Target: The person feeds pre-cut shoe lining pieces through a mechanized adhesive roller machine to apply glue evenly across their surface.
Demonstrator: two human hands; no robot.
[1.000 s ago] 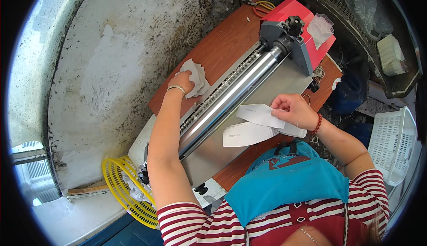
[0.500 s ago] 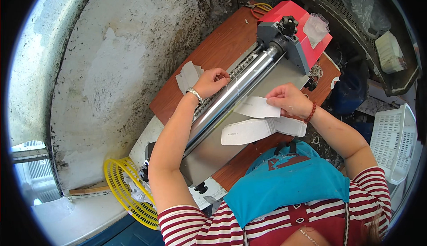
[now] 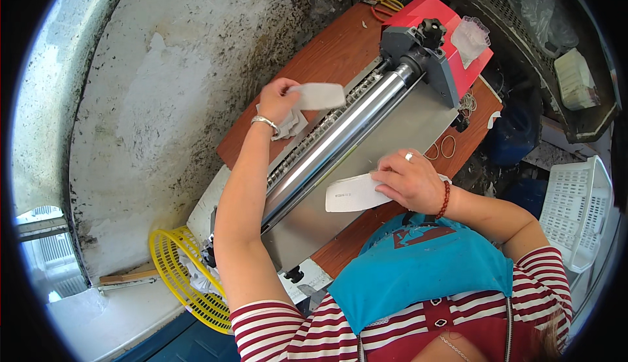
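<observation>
My left hand (image 3: 279,102) pinches one end of a flat white piece with rounded corners (image 3: 320,96). It holds the piece out over the far edge of a roller machine (image 3: 425,94). Beneath and beside that hand lies a loose pile of similar white pieces (image 3: 292,123) on the wooden table. My right hand (image 3: 412,180) is closed over a stack of white, round-ended pieces (image 3: 356,193) on the near side of the machine's metal plate. Thumb and fingers grip the stack near its middle; small dark print marks its top piece. The hand hides the stack's right part.
A shiny steel roller (image 3: 340,133) runs diagonally across the machine, above its metal plate (image 3: 307,224). The machine stands on a brown wooden table (image 3: 327,48) against a stained wall. A yellow basket (image 3: 163,257) with white scraps is lower left; a white crate (image 3: 575,211) stands right.
My left hand has moved back and left from the roller and now holds a white piece. The piece my right hand held at the roller is gone from there; that hand has come down onto the stack.
</observation>
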